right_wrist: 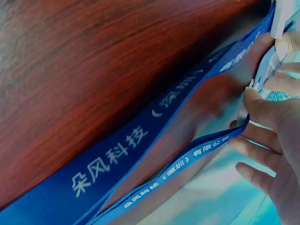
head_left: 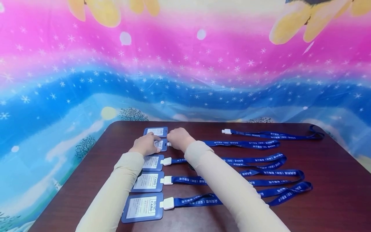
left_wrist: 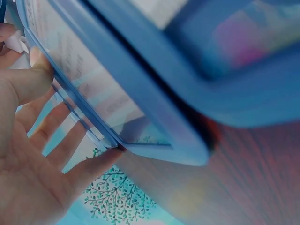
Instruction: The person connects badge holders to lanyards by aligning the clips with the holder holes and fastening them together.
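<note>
Near the back of the table, my left hand (head_left: 145, 144) holds a blue card holder (head_left: 163, 145) by its edges. Its thumb lies along one edge in the left wrist view, with fingers at the opposite edge of the holder (left_wrist: 93, 79). Just to the right, my right hand (head_left: 180, 138) pinches the white clip (right_wrist: 243, 110) of a blue lanyard (head_left: 240, 144) between thumb and fingers. That clip is at the holder's slotted end; whether it is hooked in cannot be seen. The lanyard's strap stretches away to the right, bearing white lettering.
Behind lies another card holder (head_left: 156, 131) with no lanyard on it. A separate lanyard (head_left: 272, 134) lies at the back right. Toward the front, three card holders, the closest one (head_left: 142, 207) included, lie clipped to lanyards. A patterned cloth (head_left: 185, 80) hangs behind the table (head_left: 95, 193).
</note>
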`<control>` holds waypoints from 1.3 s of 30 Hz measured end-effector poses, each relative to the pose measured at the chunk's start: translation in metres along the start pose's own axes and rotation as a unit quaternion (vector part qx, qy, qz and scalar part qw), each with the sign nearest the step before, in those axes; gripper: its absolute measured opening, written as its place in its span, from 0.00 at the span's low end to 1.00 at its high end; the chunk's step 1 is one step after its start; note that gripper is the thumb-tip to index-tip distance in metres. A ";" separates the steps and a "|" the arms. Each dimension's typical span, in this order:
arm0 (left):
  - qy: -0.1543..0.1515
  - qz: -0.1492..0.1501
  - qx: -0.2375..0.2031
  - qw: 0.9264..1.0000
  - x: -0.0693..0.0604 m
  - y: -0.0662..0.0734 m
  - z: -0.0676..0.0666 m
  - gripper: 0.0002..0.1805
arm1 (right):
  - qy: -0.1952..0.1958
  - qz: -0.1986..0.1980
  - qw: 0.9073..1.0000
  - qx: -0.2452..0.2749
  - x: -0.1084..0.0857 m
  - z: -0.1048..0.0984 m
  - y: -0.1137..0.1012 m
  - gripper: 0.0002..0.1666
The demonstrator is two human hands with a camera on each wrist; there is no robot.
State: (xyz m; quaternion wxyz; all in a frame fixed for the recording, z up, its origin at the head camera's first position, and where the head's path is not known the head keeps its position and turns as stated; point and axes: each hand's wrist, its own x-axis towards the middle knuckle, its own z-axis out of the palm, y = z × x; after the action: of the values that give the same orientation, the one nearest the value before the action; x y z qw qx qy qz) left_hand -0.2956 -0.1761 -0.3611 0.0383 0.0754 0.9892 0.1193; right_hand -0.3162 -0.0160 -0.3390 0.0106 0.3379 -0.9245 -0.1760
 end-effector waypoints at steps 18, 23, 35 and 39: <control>-0.007 0.016 -0.027 0.999 -0.003 -0.004 -0.003 0.27 | 0.002 -0.023 0.997 -0.070 0.009 0.004 -0.014 0.12; -0.008 0.016 -0.049 0.999 -0.003 -0.001 -0.005 0.27 | -0.006 -0.020 0.997 -0.070 0.010 0.006 -0.014 0.14; -0.001 0.015 -0.047 0.999 -0.005 0.005 -0.004 0.27 | -0.021 -0.014 0.996 -0.088 0.013 0.003 -0.017 0.15; 0.000 0.015 -0.046 0.999 -0.006 0.005 -0.002 0.28 | -0.023 -0.015 0.995 -0.093 0.012 0.004 -0.020 0.15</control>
State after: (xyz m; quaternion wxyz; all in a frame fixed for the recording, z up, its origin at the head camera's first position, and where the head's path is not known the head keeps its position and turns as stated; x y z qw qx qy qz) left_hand -0.2889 -0.1724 -0.3576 0.0400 0.0885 0.9814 0.1656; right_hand -0.3136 -0.0363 -0.3502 0.0181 0.3450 -0.8991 -0.2688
